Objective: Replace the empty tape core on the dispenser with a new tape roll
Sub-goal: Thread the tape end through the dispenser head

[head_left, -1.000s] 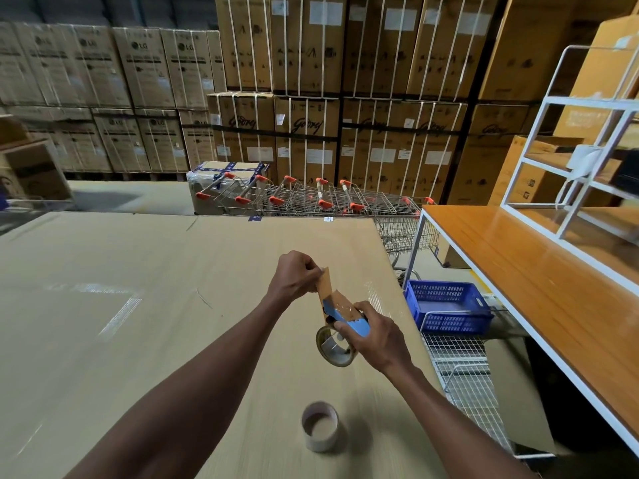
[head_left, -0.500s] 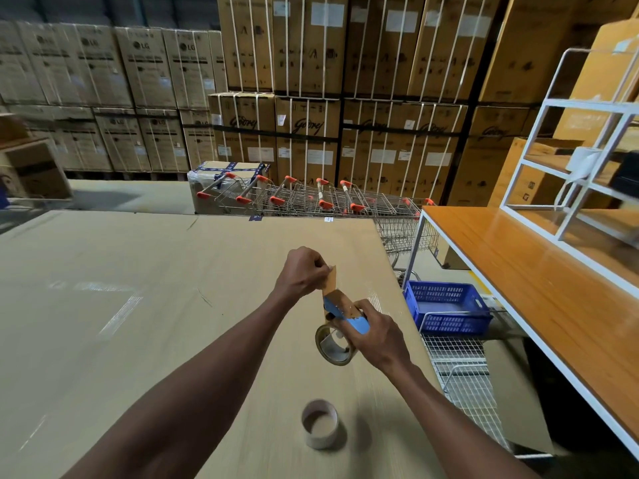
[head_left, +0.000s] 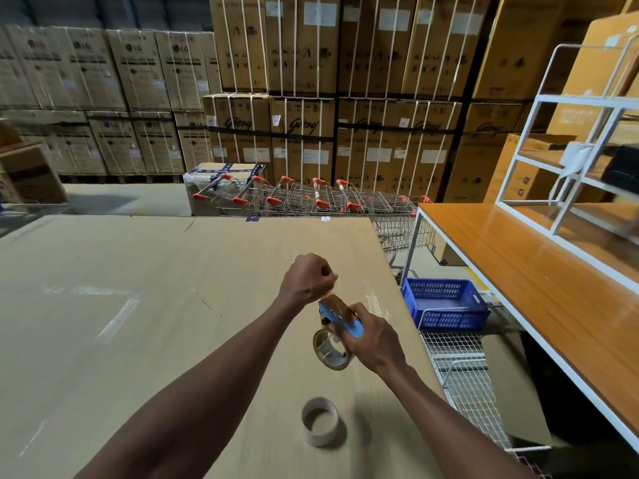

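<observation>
A: Nearest thing?
B: Empty tape core (head_left: 320, 422), standing on end on the cardboard-covered table (head_left: 103, 323), close to the camera, untouched, well apart from both hands.

A: Hands next.
B: Right hand (head_left: 371, 338) wrapped around the blue dispenser (head_left: 342, 319), fingers curled tight on its handle. New tape roll (head_left: 331, 350) sits on the dispenser, hanging below the hand, clear brownish tape, above the table, not touching it.

A: Left?
B: Left hand (head_left: 306, 280) just beyond the dispenser's front end, fingers pinched narrow on the free tape end (head_left: 332, 294). Tape strip runs from the pinch down over the dispenser's top. Exact fingertip contact is blurred, can't tell more.

A: To the right?
B: Blue plastic crate (head_left: 446, 302) low beside the table edge, on wire mesh racking (head_left: 463, 378). Past that an orange-topped bench (head_left: 539, 278) with a white frame shelf (head_left: 581, 160) on it.

A: Far end?
B: Row of nested shopping trolleys (head_left: 311, 198) with orange handles beyond the table's far edge. Behind them stacked cartons (head_left: 304, 81), strapped, some printed LG, some Godrej.
</observation>
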`<state>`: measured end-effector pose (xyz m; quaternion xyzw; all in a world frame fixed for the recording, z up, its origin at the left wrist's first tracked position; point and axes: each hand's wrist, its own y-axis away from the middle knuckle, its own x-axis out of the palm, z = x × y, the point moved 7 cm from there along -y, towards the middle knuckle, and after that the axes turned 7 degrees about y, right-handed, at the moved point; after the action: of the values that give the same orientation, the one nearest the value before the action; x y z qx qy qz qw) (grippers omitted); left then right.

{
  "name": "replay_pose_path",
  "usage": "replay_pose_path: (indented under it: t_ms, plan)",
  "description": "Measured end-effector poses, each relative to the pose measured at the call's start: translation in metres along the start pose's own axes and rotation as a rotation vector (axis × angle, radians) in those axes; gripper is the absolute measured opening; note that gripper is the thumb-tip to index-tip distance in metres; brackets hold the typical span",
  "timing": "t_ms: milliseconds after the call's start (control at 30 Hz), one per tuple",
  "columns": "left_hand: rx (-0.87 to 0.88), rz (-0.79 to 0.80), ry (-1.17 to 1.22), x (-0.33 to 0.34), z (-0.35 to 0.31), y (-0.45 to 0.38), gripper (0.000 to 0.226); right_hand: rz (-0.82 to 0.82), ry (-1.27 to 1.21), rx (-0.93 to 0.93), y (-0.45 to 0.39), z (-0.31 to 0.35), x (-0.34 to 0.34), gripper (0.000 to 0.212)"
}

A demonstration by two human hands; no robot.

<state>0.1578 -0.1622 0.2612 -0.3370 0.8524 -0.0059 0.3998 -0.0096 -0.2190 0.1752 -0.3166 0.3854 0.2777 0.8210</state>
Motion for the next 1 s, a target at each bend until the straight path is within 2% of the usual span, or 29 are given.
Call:
replay_pose_path:
  t_ms: [767,867,1000]
  plan:
    - [0.156,0.048,-0.326,0.029,-0.020,0.027,0.015,0.003,0.083,0.001,-0.001,0.000,0.000,0.054]
    - [0.175,0.043,-0.371,0.033,-0.024,0.032,0.019,0.007,0.083,0.014,-0.002,0.000,0.000,0.053]
    - [0.206,0.035,-0.427,0.035,-0.031,0.039,0.021,0.027,0.071,0.032,-0.001,-0.001,-0.001,0.039]
